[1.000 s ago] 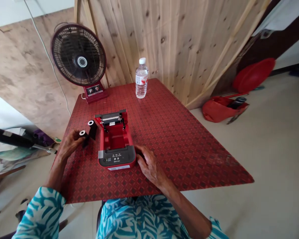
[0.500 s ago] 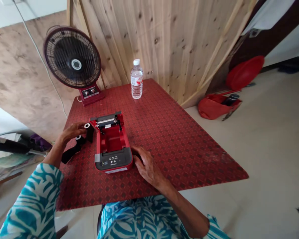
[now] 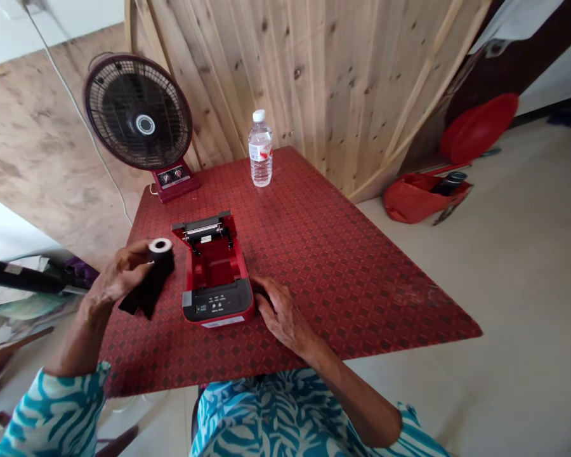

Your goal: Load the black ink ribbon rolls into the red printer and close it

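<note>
I am gripping a black roll [image 3: 159, 270] in my left hand [image 3: 118, 274], my half-open right hand [image 3: 280, 315] resting against the red plastic printer [image 3: 240, 304].

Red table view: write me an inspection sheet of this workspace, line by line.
Surface: red patterned tabletop.
Job's things: open red receipt printer; black roll with white core.
Clutter: water bottle and desk fan at the far edge.
Grippers: left hand grips the roll; right hand touches the printer's side.
Cables: white cord down the wall.
Surroundings: wood-panel wall; red bag, red basin beyond the table.
</note>
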Tool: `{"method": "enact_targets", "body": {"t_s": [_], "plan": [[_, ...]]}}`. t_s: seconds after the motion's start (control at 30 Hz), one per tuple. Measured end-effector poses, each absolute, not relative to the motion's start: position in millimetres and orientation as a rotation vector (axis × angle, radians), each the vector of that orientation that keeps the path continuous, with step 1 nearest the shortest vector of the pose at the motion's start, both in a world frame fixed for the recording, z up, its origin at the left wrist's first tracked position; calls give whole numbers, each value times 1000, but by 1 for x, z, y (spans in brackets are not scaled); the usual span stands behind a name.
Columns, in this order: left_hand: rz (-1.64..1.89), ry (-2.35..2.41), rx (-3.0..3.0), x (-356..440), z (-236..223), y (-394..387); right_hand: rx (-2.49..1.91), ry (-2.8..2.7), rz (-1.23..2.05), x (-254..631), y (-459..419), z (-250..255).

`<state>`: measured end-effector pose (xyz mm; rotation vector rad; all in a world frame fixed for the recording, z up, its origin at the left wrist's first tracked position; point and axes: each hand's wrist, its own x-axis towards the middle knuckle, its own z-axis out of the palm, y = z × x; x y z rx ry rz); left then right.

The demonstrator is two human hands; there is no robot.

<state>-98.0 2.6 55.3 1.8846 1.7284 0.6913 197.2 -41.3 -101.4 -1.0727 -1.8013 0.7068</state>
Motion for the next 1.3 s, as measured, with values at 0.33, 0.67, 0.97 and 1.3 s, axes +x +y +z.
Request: {"method": "enact_targets", "body": {"t_s": [0.33, 0.67, 0.97, 1.3], "plan": [[11, 1536, 2554, -21, 43, 7, -1074, -1828, 695, 197, -44, -99], [-555, 1420, 2555, 2, 32, 38, -1070, -1859, 733, 199, -45, -98], [82, 1366, 2338, -29, 52, -8, -1065, -1850, 722, 199, -46, -98], [203, 1367, 2124, -35, 28, -9, -1070, -1850, 663, 198, -45, -102]]}}
